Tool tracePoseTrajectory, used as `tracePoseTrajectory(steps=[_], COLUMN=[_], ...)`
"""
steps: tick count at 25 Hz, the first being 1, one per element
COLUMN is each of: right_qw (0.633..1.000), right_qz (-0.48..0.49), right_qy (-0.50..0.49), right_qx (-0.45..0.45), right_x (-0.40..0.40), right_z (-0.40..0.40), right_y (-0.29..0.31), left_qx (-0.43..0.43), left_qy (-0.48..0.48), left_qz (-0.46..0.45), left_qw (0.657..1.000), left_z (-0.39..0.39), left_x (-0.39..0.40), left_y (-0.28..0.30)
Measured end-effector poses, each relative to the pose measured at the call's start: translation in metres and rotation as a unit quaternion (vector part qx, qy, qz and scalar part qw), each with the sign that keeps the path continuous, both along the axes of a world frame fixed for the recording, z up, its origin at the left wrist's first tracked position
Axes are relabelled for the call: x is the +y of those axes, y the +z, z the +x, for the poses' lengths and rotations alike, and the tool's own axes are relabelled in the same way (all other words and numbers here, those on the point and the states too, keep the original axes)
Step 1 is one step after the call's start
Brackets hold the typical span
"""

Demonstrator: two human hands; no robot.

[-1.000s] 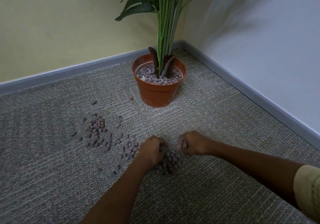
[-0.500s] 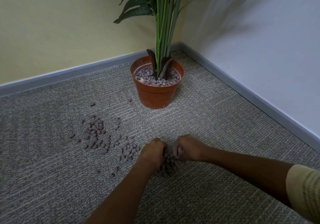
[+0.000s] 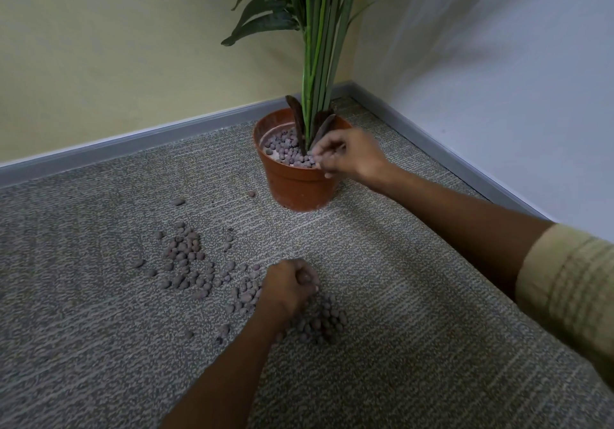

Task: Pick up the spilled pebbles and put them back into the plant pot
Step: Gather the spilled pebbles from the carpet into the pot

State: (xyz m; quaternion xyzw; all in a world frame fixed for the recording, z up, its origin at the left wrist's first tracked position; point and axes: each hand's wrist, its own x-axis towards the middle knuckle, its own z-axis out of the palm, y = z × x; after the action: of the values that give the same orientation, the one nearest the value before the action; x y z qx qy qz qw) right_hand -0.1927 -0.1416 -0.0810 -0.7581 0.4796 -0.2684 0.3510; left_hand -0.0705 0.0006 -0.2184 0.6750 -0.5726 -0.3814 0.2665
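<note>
My right hand (image 3: 349, 154) is over the near rim of the plant pot (image 3: 292, 182), fingers bent and loosely bunched just above the pebbles inside; whether any are still held between them I cannot tell. My left hand (image 3: 290, 287) is down on the carpet (image 3: 415, 312), fingers curled round a small clutch of pebbles at the left edge of the nearest heap (image 3: 320, 320). Judged progress: early. The pot holds a layer of pebbles round the plant (image 3: 315, 46) stems, but most of the spill remains on the floor: the near heap, a broader scatter (image 3: 186, 262) further left, and a few strays, one (image 3: 251, 193) lying just beside the pot's base. Many more handfuls look necessary. The floor is grey-beige ribbed carpet. The pot stands close to the room corner, where a yellow wall (image 3: 116, 46) meets a pale wall (image 3: 498, 63), with grey skirting (image 3: 133, 142) along both.
</note>
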Motion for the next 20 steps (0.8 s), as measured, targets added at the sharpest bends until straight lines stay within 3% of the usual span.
tracePoseTrajectory(steps=[5, 11, 15, 18, 20], right_qw=[0.998, 0.991, 0.988, 0.981, 0.982], right_qz=[-0.038, -0.063, -0.002, 0.069, 0.153], right_qy=[-0.029, -0.103, -0.106, -0.088, -0.041], right_qx=[0.051, -0.052, -0.111, -0.159, -0.107], right_x=[-0.023, -0.016, -0.007, 0.007, 0.023], right_z=[0.014, -0.008, -0.022, -0.031, -0.039], right_y=[-0.004, -0.018, -0.025, -0.035, -0.052], left_qx=[0.042, 0.131, 0.135, 0.084, 0.052], left_qy=[0.050, 0.125, 0.159, 0.129, 0.121], left_qz=[-0.081, -0.159, -0.183, -0.136, -0.150], left_qw=[0.995, 0.971, 0.961, 0.979, 0.980], left_z=[0.005, 0.010, 0.022, 0.026, 0.029], left_x=[-0.026, -0.080, -0.120, -0.131, -0.129], left_y=[0.043, 0.106, 0.123, 0.123, 0.121])
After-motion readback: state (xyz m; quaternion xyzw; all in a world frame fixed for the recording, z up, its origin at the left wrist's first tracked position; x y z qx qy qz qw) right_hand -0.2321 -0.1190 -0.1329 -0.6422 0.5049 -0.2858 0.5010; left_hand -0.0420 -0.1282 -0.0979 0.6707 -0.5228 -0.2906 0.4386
